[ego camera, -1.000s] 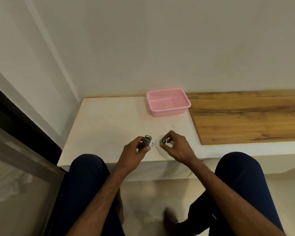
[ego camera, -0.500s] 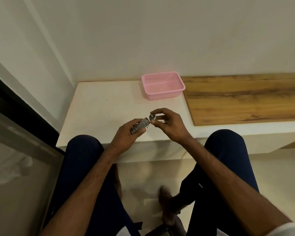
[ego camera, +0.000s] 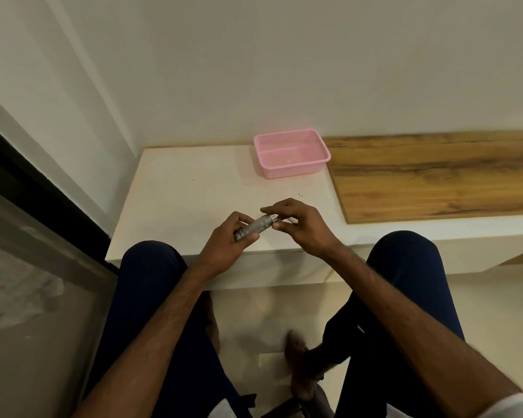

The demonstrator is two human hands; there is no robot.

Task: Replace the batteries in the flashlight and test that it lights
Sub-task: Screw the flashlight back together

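A small grey metal flashlight (ego camera: 252, 228) lies slanted between both hands above the near edge of the white counter (ego camera: 194, 194). My left hand (ego camera: 227, 247) grips its lower body. My right hand (ego camera: 299, 226) pinches the upper end, where the end cap (ego camera: 271, 218) sits against the tube. Whether the cap is fully seated cannot be told. No loose batteries are visible.
A pink plastic basket (ego camera: 292, 153) stands at the back of the counter near the wall. A wooden board (ego camera: 435, 176) covers the counter to the right. My knees in dark trousers flank the hands, and a dark-framed glass panel (ego camera: 43, 236) runs along the left.
My right hand carried the separate end cap onto the flashlight tube's open end, so the two pieces now meet. The tube tipped from near upright to slanted. The view shifted downward.
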